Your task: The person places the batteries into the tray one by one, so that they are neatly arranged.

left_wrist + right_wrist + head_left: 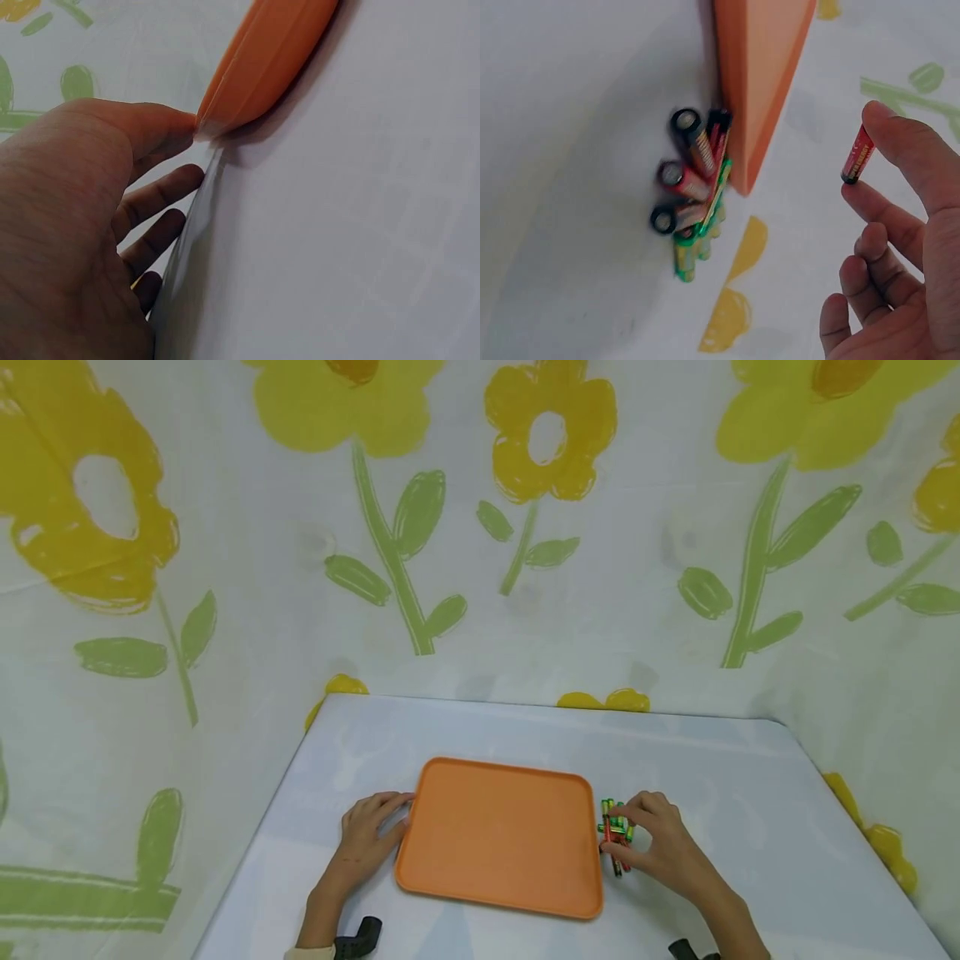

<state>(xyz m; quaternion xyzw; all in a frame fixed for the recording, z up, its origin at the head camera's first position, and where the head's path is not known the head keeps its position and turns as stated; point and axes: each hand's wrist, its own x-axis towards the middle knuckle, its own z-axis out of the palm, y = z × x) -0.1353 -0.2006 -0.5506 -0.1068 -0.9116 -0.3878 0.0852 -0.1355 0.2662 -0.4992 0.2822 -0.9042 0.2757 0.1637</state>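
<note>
An orange tray (498, 839) lies flat on the white table. At its left edge is my left hand (363, 845), fingers loosely extended; in the left wrist view the thumb touches the rim and the other fingers spread beneath it. Beyond the tray's right edge, my right hand (667, 843) pinches a red battery (859, 156) with a black end between thumb and index fingertip. The battery is held above the table, with the other fingers relaxed. Several batteries (697, 148), red-and-black and green-and-yellow, lie in a loose heap close against the tray's right side.
The white table (675, 760) has rounded far corners. Behind and around it hangs a white cloth (622, 610) printed with yellow flowers and green leaves. Black straps (360, 939) sit at the wrists.
</note>
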